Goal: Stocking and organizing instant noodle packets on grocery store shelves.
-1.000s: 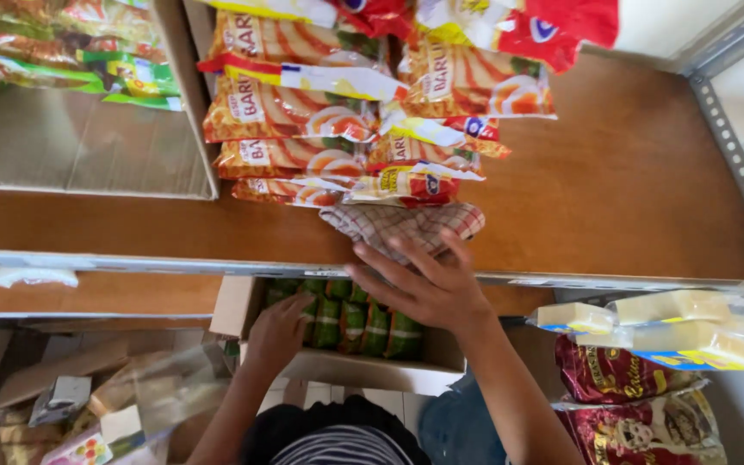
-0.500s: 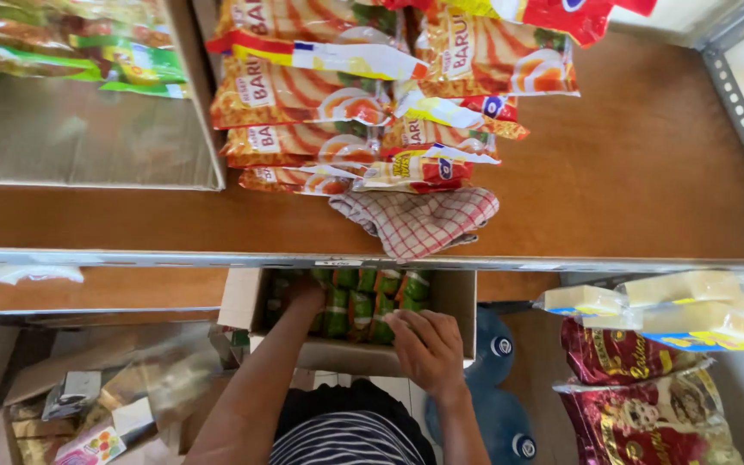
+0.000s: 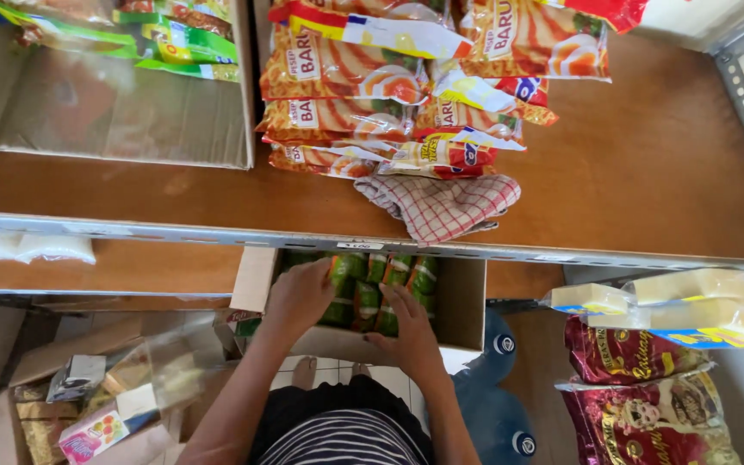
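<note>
**Both hands down in the box of green packets**

Wooden shelf boards (image 3: 647,172) on a metal frame fill most of our view, with a lower board below and floor beyond it. Near us, under the front rail, sits an open cardboard box (image 3: 462,301) packed with green packets (image 3: 363,297). We count roughly six or seven packets showing; the rail hides the far ends, so the exact number is unclear.

Our left hand (image 3: 299,297) lies over the packets at the left side of the box, fingers curled onto them. Our right hand (image 3: 411,331) rests on the packets toward the middle, fingers spread and pressing. Neither hand has lifted anything clear; whether either has truly closed on a packet we cannot tell.

We judge the step in hand to be getting a grip on packets inside the box. A next move would call for pinching them free of their tight neighbours and clearing the rail above.

On the upper shelf lie one red-checked cloth (image 3: 441,202), a stack of orange snack bags (image 3: 346,95) (at least five) and a second cardboard box (image 3: 131,112) at far left. At right, two dark red bags (image 3: 639,387) and yellow-wrapped packs (image 3: 691,301).
</note>
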